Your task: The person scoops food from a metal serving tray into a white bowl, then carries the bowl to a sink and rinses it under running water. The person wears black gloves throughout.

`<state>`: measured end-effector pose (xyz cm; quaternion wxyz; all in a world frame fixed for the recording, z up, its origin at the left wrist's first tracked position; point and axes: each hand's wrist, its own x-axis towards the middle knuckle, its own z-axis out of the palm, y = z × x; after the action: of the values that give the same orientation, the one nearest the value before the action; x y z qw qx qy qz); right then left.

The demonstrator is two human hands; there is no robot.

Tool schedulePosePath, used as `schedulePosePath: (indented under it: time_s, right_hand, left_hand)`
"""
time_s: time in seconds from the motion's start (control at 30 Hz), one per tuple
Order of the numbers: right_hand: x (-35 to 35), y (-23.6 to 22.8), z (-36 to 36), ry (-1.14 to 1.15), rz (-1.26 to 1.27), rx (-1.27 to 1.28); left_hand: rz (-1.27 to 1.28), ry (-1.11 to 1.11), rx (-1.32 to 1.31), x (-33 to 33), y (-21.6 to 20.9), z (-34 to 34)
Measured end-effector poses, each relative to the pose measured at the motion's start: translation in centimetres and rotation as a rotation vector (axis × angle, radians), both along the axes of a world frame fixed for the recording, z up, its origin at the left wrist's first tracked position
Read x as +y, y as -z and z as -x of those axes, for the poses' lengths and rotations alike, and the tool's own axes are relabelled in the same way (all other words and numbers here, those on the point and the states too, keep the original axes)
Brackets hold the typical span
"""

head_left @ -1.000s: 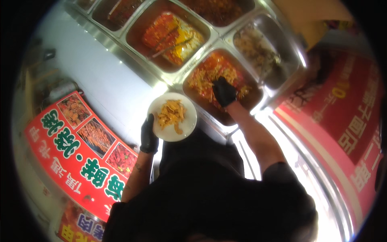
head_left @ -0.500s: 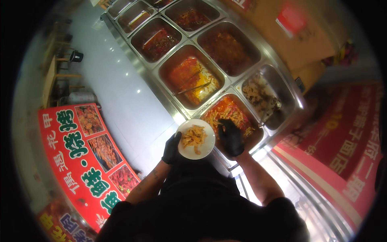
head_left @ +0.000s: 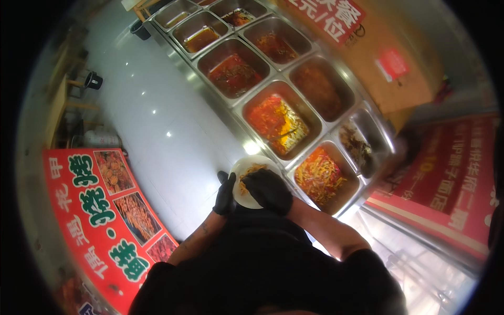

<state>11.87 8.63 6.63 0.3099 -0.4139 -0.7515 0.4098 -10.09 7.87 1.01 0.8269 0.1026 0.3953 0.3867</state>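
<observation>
1. Plate (head_left: 242, 167), round and white, is resting against the fingers of the left hand (head_left: 224, 197); gloved in black, they are gripping its left edge, one digit is standing slightly apart, and the plate is hiding whatever part is reaching beneath it.
2. Yellowish strips (head_left: 252, 169) are lying on the plate, beside and partly under the right fingertips.
3. Fingers of the right hand (head_left: 270, 193), also black-gloved, are curving down over the strips; whether they are pinching any, I cannot tell.
4. Steel pan (head_left: 350, 189) is holding red and yellow food just right of the right fingers.
5. Second pan (head_left: 310, 118) is sitting ahead of those fingers.
6. Red banner (head_left: 105, 220) is spreading well left of the left fingers.
</observation>
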Motion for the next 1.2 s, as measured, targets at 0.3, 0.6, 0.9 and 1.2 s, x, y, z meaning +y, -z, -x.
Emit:
schedulePosePath:
  time_s: [0.3,0.6,0.9,1.2]
  right_hand:
    - [11.6,-3.1,21.7,-0.078,-0.404,-0.027]
    - [19.6,-2.4,31.8,-0.094,-0.401,0.022]
    - [32.4,-1.3,33.6,0.014,-0.562,0.302]
    - [48.5,-1.3,28.2,0.131,-0.476,0.307]
  left_hand:
    - [-0.057,-0.236,0.138,6.2,-4.9,18.8]
    - [-0.084,-0.389,0.110,13.7,-5.0,26.3]
    - [-0.311,-0.304,0.153,26.7,-3.9,28.6]
    - [-0.076,-0.200,0.392,42.3,-6.5,27.5]
